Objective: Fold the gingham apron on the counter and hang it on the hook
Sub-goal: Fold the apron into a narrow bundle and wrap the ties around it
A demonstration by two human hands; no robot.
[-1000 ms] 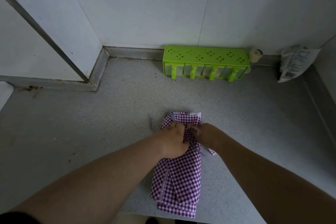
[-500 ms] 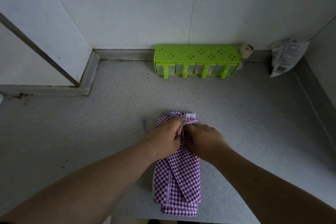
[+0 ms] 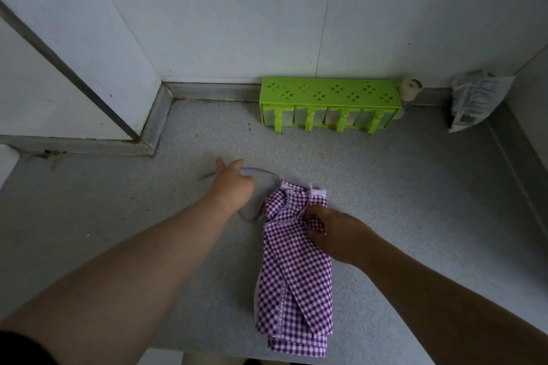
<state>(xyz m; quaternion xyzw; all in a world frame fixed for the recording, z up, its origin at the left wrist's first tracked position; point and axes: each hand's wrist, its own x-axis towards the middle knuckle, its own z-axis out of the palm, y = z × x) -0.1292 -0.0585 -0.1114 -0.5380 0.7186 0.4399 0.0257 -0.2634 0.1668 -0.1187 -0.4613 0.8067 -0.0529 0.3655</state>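
Slippage was the risk: the folded apron (image 3: 293,275) lay on the counter (image 3: 415,201), pinched by the right hand (image 3: 329,231), while its strap (image 3: 261,172) was gripped by the left hand (image 3: 231,184); a hard tug could undo the fold.

No writing can be read anywhere. The only print sits on the crumpled white packet (image 3: 474,99), leaning in the corner well beyond the right hand (image 3: 335,234) — grey lettering and a dark block low on its face, possibly a code, all too blurred to make out. The green rack (image 3: 329,92), further off than both hands, carries only punched clover shapes — no words.
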